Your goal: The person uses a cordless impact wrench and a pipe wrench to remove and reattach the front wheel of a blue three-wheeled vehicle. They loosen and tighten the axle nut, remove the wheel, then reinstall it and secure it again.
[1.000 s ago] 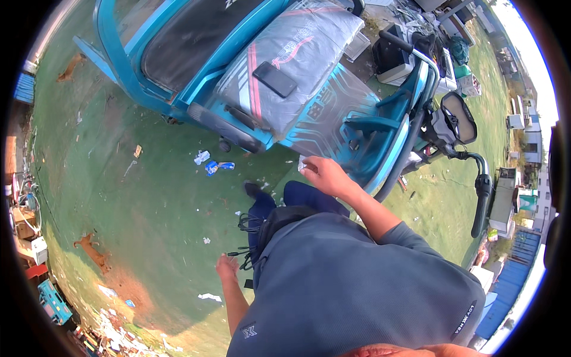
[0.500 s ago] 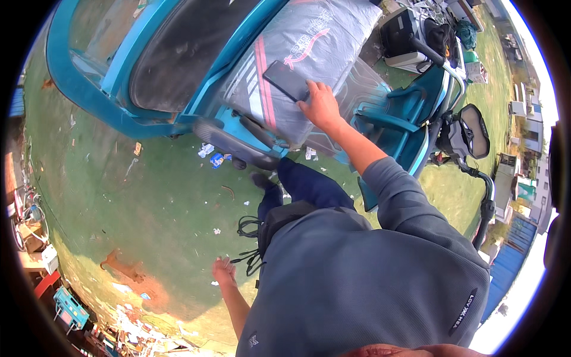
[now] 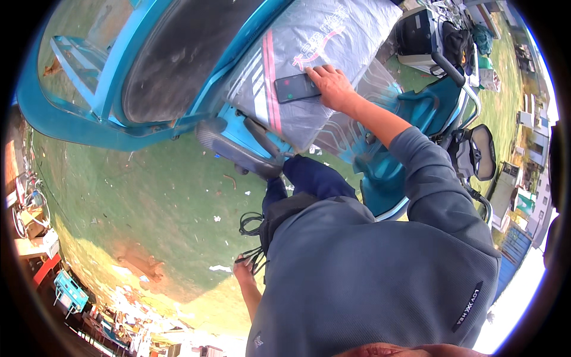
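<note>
A smartphone [image 3: 296, 88] lies on a large package [image 3: 357, 35] wrapped in grey plastic with red and white stripes. Its dark screen faces up and shows small green and red spots. My right hand [image 3: 334, 88] grips the phone's right end, fingers over its far edge. Low on the left, my left hand [image 3: 244, 271] hangs beside my hip with loosely bent fingers, seemingly around nothing. Black cables [image 3: 253, 232] dangle at my waist and overlap its fingertips, so contact with them is unclear.
The package rests on a blue three-wheeled vehicle with a dark seat [image 3: 184, 59] and a tyre [image 3: 238, 149]. Blue plastic seats [image 3: 386, 172], handlebars and a mirror [image 3: 482, 152] stand at right. Scrap [image 3: 137, 321] and litter lie on the green ground.
The phone has turned more level, and its screen now shows lit spots. My right hand has shifted along with it. My left hand has moved right, nearer the cables.
</note>
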Tool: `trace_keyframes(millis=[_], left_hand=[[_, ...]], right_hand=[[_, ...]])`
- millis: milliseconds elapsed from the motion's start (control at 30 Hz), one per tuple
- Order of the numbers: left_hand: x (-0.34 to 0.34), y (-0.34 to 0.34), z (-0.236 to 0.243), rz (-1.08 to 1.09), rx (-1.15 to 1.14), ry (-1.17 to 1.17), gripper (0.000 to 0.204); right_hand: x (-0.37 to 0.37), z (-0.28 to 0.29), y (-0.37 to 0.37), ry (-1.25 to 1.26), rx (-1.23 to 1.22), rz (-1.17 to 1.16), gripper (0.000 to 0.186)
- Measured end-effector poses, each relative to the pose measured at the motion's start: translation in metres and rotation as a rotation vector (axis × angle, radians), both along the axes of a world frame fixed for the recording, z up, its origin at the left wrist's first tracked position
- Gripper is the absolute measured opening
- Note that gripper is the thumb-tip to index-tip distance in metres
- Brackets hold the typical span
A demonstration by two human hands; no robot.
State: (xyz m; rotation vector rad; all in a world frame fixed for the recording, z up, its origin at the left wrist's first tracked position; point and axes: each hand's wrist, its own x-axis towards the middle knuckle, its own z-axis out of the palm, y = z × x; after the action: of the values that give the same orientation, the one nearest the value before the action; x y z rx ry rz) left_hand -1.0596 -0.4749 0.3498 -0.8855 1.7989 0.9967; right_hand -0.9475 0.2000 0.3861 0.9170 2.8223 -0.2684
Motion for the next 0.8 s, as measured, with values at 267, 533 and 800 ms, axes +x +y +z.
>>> trace_keyframes(millis=[267,533,800], left_hand=[[-0.005,0.038,0.003,-0.100,0.026,0.056,0.039],[-0.019,0.005,-0.034,-0.460,0.112,0.168,0.035],[-0.044,0.023,-0.016,-0.335,0.018,0.092,0.041]], right_hand=[[0.040,-0.006,0.008,0.312,-0.018,-0.512,0.059],[0.044,-0.022,-0.065,0.425,-0.012,-0.408,0.047],[0.037,-0.026,-0.059,0.355,-0.019,-0.397,0.046]])
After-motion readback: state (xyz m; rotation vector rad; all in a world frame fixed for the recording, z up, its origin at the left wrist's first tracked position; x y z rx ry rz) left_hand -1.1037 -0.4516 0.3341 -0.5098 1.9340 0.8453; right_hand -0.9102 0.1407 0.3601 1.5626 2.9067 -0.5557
